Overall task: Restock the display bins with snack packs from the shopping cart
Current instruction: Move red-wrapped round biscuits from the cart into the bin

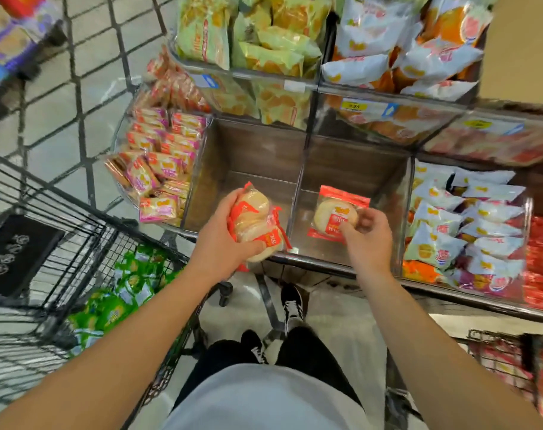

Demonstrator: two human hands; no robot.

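Note:
My left hand (225, 234) grips a stack of red-and-clear snack packs (256, 223) with round pale cakes inside, held above the front edge of the left clear bin (248, 150). My right hand (368, 235) pinches one more red snack pack (333, 214) by its near edge, low inside the right clear bin (357, 169). The black wire shopping cart (78, 237) stands at the left, with green snack packs (124, 290) lying in it.
Pink packs (161, 162) fill the bin to the left, white packs (468, 225) the bin to the right. Upper bins hold green-yellow packs (264, 41) and white-orange packs (403, 48). A second wire basket (505, 358) sits at lower right. My feet (290, 302) stand under the bins.

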